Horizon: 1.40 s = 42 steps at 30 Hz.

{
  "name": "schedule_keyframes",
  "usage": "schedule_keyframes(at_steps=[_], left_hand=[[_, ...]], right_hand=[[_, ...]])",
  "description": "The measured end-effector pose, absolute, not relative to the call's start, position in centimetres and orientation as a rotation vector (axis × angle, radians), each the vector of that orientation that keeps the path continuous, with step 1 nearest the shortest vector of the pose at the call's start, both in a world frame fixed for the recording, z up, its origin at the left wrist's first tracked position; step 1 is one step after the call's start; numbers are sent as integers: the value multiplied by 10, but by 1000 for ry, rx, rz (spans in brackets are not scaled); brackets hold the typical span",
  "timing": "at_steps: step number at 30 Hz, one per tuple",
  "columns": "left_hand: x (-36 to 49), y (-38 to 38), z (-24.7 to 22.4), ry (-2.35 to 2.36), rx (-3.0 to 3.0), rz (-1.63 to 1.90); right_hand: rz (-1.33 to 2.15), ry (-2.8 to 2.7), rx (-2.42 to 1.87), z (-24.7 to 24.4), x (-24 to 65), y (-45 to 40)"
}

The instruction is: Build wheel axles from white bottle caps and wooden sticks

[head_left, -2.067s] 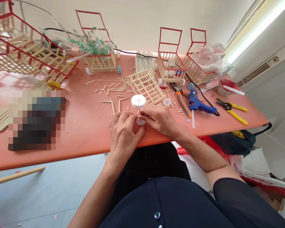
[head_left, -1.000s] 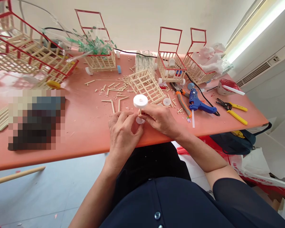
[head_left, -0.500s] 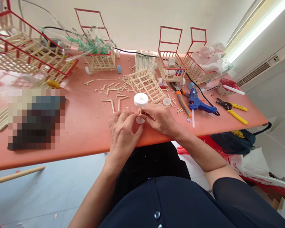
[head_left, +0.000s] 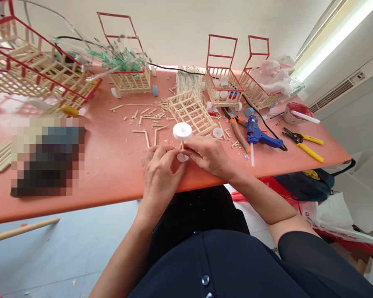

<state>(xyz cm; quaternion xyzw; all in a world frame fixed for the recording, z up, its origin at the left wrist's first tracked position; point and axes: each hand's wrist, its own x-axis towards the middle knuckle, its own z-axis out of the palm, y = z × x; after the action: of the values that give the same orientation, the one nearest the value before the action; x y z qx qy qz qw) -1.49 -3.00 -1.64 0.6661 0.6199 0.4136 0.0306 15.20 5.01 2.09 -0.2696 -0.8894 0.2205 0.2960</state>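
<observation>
One white round plastic cap (head_left: 182,131), frame centre, atop a pale wooden stick (head_left: 182,145) above a translucent round disc (head_left: 183,157). Right hand (head_left: 210,156): fingertips clamped on stick. Left hand (head_left: 161,169): fingers curled beside disc, contact unclear. Apparent step: joining pieces; next likely wants stick steady, upright.

The upper bottle cap (head_left: 182,131) is white, the lower cap (head_left: 183,157) a cloudier white, and the stick (head_left: 182,145) between them pale straw. The counter (head_left: 112,157) is salmon orange. The glue gun (head_left: 261,137) is blue; the pliers (head_left: 240,135) have orange-and-grey handles, the wire strippers (head_left: 311,152) yellow ones. The miniature carts (head_left: 225,99) pair cream bars with red rims. The shirt (head_left: 230,258) is plain navy, the trousers (head_left: 202,209) black.
</observation>
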Motion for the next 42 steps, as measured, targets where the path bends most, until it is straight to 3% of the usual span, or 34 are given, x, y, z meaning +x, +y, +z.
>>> schedule_keyframes(at_steps=[42], left_hand=[[-17, -30, -15, 1919, 2007, 1293]], right_hand=[[644, -2196, -641, 18, 152, 50]])
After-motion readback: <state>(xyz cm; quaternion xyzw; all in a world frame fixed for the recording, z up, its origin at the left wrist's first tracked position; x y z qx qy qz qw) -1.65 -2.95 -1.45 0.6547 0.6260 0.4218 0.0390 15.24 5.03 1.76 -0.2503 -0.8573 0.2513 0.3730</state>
